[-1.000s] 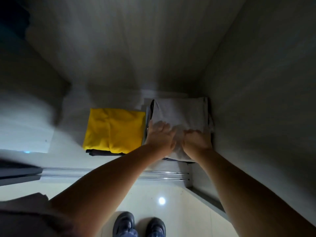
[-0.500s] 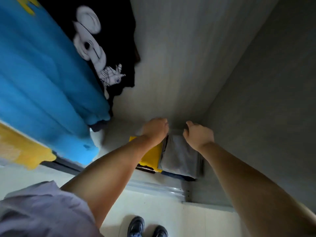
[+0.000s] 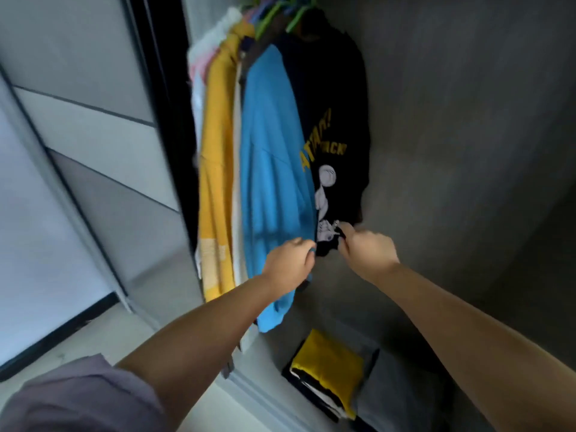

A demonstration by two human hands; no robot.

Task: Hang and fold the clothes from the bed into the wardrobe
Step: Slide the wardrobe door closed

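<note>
Reaching into an open wardrobe [image 3: 467, 120], a person works at the hem of a black printed T-shirt [image 3: 335, 126] that hangs full length from the rail, its long axis running top to bottom, collar up on a hanger and printed front turned toward the camera. The right hand [image 3: 367, 252] pinches the shirt's lower edge between curled fingers, the fabric bunched just left of the fingertips. The left hand [image 3: 291, 265] is curled against the hem of a blue shirt [image 3: 271, 182] hanging just beside the black one; its fingertips meet the cloth, though whether they truly grasp it cannot be told through the blur. Left of the blue shirt hang one yellow garment [image 3: 216, 169] and paler pieces behind it, their number unclear where they overlap. Green hangers [image 3: 296, 14] show at the rail, at least two. Below both hands, on the wardrobe floor, lie two folded stacks side by side: one topped by a yellow garment [image 3: 330, 366], one by a grey garment [image 3: 392, 397]. A sliding door [image 3: 93, 151] stands to the left of the left hand.
</note>
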